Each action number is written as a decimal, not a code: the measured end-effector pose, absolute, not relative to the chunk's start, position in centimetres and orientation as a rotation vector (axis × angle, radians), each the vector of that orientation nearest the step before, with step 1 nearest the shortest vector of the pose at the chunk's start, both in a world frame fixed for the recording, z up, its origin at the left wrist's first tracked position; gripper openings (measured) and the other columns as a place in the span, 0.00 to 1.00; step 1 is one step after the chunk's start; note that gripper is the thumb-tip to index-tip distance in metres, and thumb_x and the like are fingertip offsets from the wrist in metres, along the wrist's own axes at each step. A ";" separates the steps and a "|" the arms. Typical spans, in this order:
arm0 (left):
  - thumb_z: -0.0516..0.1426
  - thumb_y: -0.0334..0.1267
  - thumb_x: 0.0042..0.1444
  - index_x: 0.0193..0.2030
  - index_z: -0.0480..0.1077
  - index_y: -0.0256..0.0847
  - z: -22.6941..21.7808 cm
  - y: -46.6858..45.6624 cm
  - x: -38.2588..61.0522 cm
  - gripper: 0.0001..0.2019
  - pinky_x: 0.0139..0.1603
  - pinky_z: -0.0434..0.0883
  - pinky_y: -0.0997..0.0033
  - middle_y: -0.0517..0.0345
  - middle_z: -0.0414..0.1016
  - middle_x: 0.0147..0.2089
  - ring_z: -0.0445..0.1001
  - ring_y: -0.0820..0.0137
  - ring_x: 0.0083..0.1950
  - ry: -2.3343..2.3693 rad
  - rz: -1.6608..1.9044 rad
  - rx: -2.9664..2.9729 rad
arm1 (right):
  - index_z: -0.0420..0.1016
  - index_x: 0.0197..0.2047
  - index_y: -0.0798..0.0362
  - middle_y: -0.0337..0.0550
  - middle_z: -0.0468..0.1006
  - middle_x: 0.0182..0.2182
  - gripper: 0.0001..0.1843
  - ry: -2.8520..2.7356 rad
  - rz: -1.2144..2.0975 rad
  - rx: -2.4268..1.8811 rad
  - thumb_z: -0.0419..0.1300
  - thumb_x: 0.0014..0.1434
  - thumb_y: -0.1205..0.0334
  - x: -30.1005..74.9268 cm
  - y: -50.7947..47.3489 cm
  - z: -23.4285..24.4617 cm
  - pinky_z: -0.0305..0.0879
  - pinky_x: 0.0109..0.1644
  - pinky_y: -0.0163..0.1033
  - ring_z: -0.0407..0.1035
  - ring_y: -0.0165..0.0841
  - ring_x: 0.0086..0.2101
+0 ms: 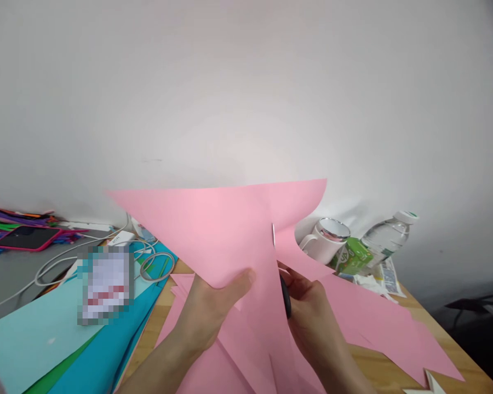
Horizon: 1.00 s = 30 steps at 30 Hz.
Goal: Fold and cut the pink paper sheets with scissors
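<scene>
From my remote post I hold the large, smooth, pink paper sheet (213,230) raised over the middle of the wooden tabletop (370,366), in front of the pale plain wall (246,82). Left hand (207,306): thumb flat on the near face by the lower edge, paper pinched; I cannot tell how the fingers behind it lie. Right hand (306,298): fingers curled around the black-handled metal scissors (286,300), a bright sliver of blade showing at the paper; blade opening, cannot tell.

Edges: the sheet's top edge runs nearly level, left corner tapering to a point, right end curling round. Another edge drops from the blade past the black handle. Above the top edge I see only wall, so room upward is generous.

Right side is tighter: the white mug with a silver rim (324,241) stands just beside the curled end, then the green printed box (353,256) and the clear plastic bottle with a white cap (388,238). Flat pink paper pieces (378,312) spread under the hands and toward the table's right edge. Left, a narrow strip of wood separates them from the teal-blue sheets (107,350), with the looped white cable (158,268) near their far end
</scene>
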<state>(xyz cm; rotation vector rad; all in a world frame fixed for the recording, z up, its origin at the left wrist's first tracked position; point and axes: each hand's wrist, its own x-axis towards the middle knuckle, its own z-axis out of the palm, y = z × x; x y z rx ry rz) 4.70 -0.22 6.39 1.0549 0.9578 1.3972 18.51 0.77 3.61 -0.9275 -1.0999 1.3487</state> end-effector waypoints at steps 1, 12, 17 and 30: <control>0.61 0.39 0.51 0.57 0.66 0.42 6.4 -0.2 4.7 0.26 0.59 0.66 0.58 0.51 0.75 0.52 0.67 0.59 0.59 0.956 1.396 1.063 | 0.81 0.28 0.51 0.41 0.82 0.30 0.06 -1.090 1.399 -0.901 0.67 0.42 0.68 18.5 0.8 3.7 0.67 0.27 0.36 0.73 0.37 0.30; 0.61 0.39 0.50 0.54 0.69 0.41 6.6 -0.6 4.9 0.23 0.52 0.71 0.60 0.51 0.78 0.47 0.72 0.57 0.54 0.934 1.341 1.128 | 0.79 0.43 0.48 0.42 0.81 0.40 0.21 -1.108 1.478 -0.863 0.67 0.42 0.67 18.9 1.0 4.4 0.71 0.35 0.38 0.74 0.44 0.41; 0.61 0.39 0.51 0.56 0.68 0.41 6.5 -0.5 4.9 0.23 0.54 0.69 0.59 0.51 0.78 0.47 0.71 0.59 0.55 0.941 1.338 1.156 | 0.77 0.48 0.44 0.39 0.82 0.40 0.26 -1.074 1.497 -0.815 0.67 0.43 0.69 18.9 1.0 4.3 0.71 0.36 0.38 0.75 0.41 0.38; 0.62 0.39 0.50 0.57 0.67 0.43 6.4 -0.5 5.0 0.25 0.52 0.70 0.61 0.51 0.77 0.50 0.73 0.59 0.52 0.952 1.355 1.130 | 0.80 0.42 0.47 0.40 0.82 0.38 0.20 -0.992 1.506 -0.770 0.68 0.42 0.70 18.9 1.1 3.9 0.64 0.25 0.31 0.74 0.33 0.30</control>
